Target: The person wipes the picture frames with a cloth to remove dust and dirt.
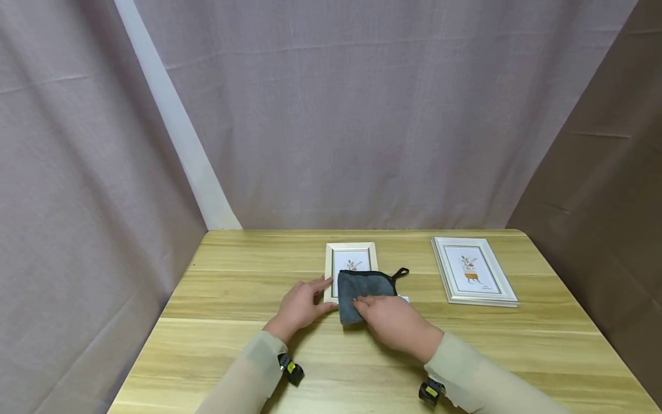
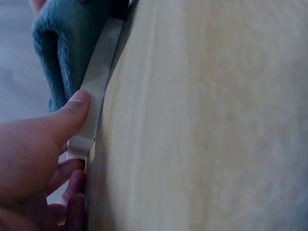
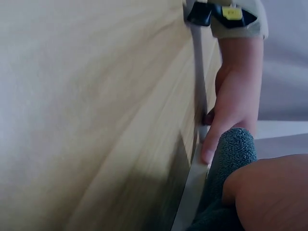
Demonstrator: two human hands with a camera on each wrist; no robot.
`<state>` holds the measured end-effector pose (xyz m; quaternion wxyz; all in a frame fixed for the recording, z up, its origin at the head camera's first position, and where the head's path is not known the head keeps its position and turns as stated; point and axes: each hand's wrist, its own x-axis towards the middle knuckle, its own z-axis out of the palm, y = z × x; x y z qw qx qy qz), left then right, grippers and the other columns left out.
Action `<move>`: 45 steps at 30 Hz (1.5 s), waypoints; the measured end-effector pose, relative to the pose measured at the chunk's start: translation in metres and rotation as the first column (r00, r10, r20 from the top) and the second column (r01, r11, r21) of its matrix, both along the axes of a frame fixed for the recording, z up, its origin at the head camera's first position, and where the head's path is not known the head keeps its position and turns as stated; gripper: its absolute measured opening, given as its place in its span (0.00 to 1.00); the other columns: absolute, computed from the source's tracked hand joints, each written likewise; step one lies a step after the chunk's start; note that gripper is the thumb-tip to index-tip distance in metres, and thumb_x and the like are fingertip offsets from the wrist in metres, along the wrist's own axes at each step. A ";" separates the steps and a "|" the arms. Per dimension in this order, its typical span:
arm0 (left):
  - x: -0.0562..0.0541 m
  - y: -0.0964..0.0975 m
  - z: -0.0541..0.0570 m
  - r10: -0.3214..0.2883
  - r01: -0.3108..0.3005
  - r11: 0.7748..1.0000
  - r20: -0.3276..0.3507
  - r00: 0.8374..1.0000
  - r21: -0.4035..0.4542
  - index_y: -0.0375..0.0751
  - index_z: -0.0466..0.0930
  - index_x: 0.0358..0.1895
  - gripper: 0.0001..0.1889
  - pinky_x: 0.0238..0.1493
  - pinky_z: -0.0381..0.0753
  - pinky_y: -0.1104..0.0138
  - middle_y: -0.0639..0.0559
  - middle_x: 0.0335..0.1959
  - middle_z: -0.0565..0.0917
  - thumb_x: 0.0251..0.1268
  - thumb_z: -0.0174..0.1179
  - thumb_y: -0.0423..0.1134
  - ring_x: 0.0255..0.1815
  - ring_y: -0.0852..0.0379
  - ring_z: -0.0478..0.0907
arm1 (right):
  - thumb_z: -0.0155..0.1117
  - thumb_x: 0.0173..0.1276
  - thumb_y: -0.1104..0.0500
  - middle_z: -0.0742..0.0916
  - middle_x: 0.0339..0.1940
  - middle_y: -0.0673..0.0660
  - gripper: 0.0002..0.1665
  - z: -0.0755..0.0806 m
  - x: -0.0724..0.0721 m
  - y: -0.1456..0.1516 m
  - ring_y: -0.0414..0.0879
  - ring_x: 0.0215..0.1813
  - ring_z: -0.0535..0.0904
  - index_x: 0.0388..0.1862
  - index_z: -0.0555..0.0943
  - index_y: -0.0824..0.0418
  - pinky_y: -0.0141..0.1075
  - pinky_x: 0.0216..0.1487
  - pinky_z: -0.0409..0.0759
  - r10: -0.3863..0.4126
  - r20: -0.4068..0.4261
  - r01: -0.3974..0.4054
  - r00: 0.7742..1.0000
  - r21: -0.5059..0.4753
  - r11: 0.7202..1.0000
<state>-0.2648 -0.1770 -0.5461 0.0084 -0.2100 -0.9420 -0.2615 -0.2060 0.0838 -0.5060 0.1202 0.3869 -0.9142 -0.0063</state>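
Note:
A small cream picture frame [image 1: 329, 259] with a plant print under its front lies on the wooden table. My left hand [image 1: 300, 305] holds its near left corner, the thumb [image 2: 72, 113] along the near side and the fingers around the left side. My right hand [image 1: 395, 323] grips a folded grey-blue cloth [image 1: 362, 287] with dark edging and a loop [image 1: 400, 272], over the lower right part of the frame. In the right wrist view the plush cloth [image 3: 236, 149] bulges out beside my hand; the fingertips are partly hidden.
At the right of the table [image 1: 233, 276] lies a larger white picture frame [image 1: 442, 270] with a print of an orange pot, seemingly stacked on another. Grey-pink curtains [image 1: 362, 115] hang behind and on the left, a brown one [image 1: 610, 161] on the right.

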 end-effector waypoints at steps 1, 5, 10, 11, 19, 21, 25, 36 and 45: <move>0.000 0.000 0.000 0.000 0.000 1.000 0.000 1.000 0.000 0.53 0.77 0.80 0.38 0.73 0.77 0.45 0.50 0.79 0.76 0.71 0.74 0.60 0.75 0.38 0.77 | 0.70 0.78 0.61 0.92 0.60 0.60 0.20 0.001 0.003 0.000 0.53 0.57 0.91 0.65 0.88 0.64 0.48 0.52 0.91 0.005 0.001 -0.005 1.000 0.002 1.000; -0.001 -0.001 0.000 0.003 -0.003 1.000 0.004 1.000 -0.007 0.54 0.77 0.81 0.38 0.73 0.77 0.45 0.50 0.80 0.75 0.72 0.74 0.60 0.75 0.38 0.77 | 0.69 0.78 0.60 0.92 0.59 0.59 0.19 0.002 0.013 0.001 0.52 0.57 0.91 0.64 0.89 0.63 0.47 0.52 0.91 0.028 0.025 -0.028 0.999 0.003 1.000; -0.001 -0.002 0.000 -0.002 0.003 1.000 0.005 1.000 -0.008 0.53 0.77 0.81 0.38 0.73 0.76 0.44 0.49 0.80 0.75 0.72 0.75 0.58 0.75 0.38 0.76 | 0.70 0.77 0.60 0.93 0.57 0.57 0.18 -0.002 0.022 0.000 0.50 0.55 0.92 0.62 0.89 0.62 0.46 0.50 0.91 0.054 0.028 -0.054 0.998 -0.009 0.999; 0.000 -0.002 0.001 -0.004 0.004 1.000 0.004 1.000 -0.004 0.53 0.77 0.80 0.38 0.74 0.76 0.44 0.49 0.80 0.75 0.71 0.75 0.58 0.76 0.38 0.76 | 0.70 0.76 0.60 0.93 0.57 0.57 0.18 -0.002 0.024 0.000 0.50 0.55 0.92 0.62 0.89 0.62 0.46 0.50 0.91 0.058 0.027 -0.057 0.998 -0.011 0.998; 0.001 -0.001 0.001 -0.003 0.003 1.000 0.005 1.000 0.009 0.51 0.77 0.80 0.38 0.74 0.75 0.45 0.48 0.79 0.76 0.71 0.75 0.57 0.76 0.39 0.76 | 0.70 0.74 0.62 0.93 0.56 0.57 0.18 0.001 0.038 0.002 0.50 0.55 0.92 0.61 0.89 0.63 0.45 0.50 0.91 0.077 0.075 -0.077 0.994 -0.006 0.997; 0.001 -0.001 0.000 -0.005 0.005 1.000 0.003 1.000 0.007 0.51 0.77 0.80 0.37 0.75 0.75 0.46 0.48 0.79 0.76 0.71 0.75 0.57 0.76 0.39 0.76 | 0.70 0.74 0.62 0.93 0.56 0.57 0.19 0.001 0.041 0.002 0.49 0.54 0.92 0.61 0.89 0.63 0.45 0.50 0.91 0.084 0.082 -0.084 0.993 -0.003 0.996; 0.000 -0.001 0.000 -0.007 0.007 1.000 0.008 1.000 0.008 0.51 0.77 0.80 0.37 0.75 0.74 0.47 0.48 0.79 0.76 0.72 0.75 0.57 0.77 0.41 0.75 | 0.71 0.72 0.61 0.94 0.55 0.56 0.18 0.001 0.047 0.003 0.48 0.53 0.92 0.59 0.88 0.62 0.44 0.49 0.90 0.104 0.083 -0.104 0.991 -0.001 0.995; 0.001 -0.001 0.000 0.001 -0.001 1.000 0.014 1.000 0.011 0.52 0.77 0.81 0.38 0.74 0.75 0.46 0.48 0.79 0.76 0.72 0.75 0.58 0.75 0.39 0.77 | 0.70 0.74 0.59 0.94 0.53 0.53 0.13 0.004 0.062 -0.002 0.45 0.50 0.91 0.55 0.89 0.58 0.43 0.47 0.90 0.132 0.119 -0.135 0.984 0.011 0.991; 0.000 -0.001 0.001 -0.008 0.008 1.000 0.008 1.000 -0.002 0.53 0.76 0.81 0.39 0.74 0.76 0.47 0.49 0.80 0.75 0.72 0.74 0.60 0.76 0.40 0.76 | 0.70 0.75 0.58 0.93 0.55 0.52 0.17 0.005 0.074 -0.006 0.44 0.53 0.90 0.60 0.90 0.58 0.42 0.51 0.89 0.141 0.157 -0.148 0.978 0.037 0.988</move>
